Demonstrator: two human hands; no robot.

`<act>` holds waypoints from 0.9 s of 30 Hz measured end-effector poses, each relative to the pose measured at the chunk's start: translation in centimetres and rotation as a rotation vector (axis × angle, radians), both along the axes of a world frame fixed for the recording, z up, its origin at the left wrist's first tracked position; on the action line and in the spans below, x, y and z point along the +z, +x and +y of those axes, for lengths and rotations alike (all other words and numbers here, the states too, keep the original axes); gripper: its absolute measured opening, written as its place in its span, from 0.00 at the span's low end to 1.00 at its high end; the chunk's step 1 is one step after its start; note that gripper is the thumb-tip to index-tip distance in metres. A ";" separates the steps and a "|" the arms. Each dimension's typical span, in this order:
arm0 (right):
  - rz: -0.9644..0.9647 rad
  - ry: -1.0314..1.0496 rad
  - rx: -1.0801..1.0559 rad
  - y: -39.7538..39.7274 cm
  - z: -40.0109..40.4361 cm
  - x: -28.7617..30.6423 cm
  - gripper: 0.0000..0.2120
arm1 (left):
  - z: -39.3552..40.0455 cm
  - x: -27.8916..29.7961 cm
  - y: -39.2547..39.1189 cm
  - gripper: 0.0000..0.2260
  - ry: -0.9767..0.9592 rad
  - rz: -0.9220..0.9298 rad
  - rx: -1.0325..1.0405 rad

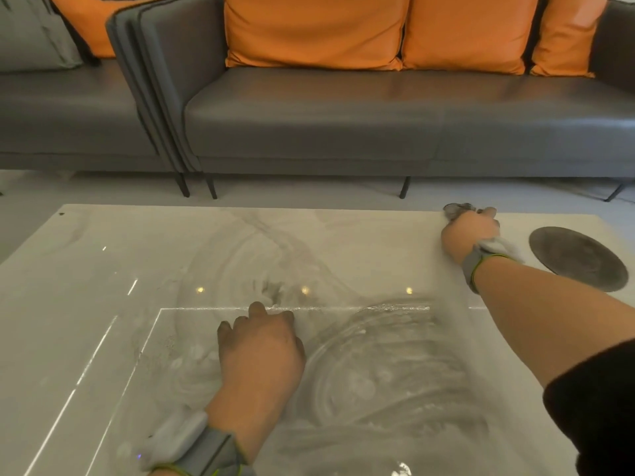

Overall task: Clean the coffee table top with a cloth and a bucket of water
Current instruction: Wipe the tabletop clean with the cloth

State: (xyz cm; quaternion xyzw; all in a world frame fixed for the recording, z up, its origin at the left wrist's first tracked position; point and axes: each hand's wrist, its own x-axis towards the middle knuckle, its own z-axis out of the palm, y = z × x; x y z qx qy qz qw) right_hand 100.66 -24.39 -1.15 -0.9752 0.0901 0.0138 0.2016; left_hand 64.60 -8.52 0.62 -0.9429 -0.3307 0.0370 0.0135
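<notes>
The pale marble coffee table top (pixel 103 269) fills the lower half of the view, with wet swirl streaks across its middle and right. My right hand (pixel 469 231) reaches to the far right edge and grips a small grey cloth (pixel 457 209), pressing it on the table. My left hand (pixel 261 345) rests on the wet middle of the table, fingers lightly bent and fingertips touching the surface, holding nothing. No bucket is in view.
A dark round disc (pixel 577 257) is set in the table at the far right, just beside my right forearm. Beyond the table stands a grey sofa (pixel 343 125) with orange cushions (pixel 312 29), and a strip of pale floor (pixel 309 194) lies between.
</notes>
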 end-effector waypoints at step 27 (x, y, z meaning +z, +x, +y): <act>-0.182 -0.001 0.618 -10.5 16.0 0.7 0.17 | 9.1 0.1 -5.6 0.18 -0.129 -0.314 0.141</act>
